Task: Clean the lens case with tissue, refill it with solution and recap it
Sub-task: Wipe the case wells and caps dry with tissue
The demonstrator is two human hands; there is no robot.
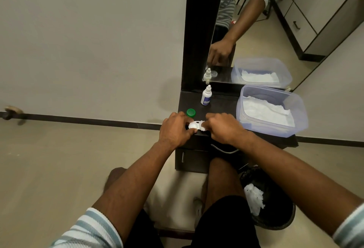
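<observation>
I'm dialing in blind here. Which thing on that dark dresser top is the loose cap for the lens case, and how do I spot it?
Find the dark dresser top below the mirror. Near its left front corner, just beyond the left hand, sits the green cap. It is the only green thing there: the solution bottle behind it is white, and the lens case between the hands is white too.

We can read no words, brand or numbers anywhere here; the only label we see is the blue one on the small white dropper bottle (206,95) on the dark shelf (222,106). Its print is too small and blurred for us to read.
</observation>
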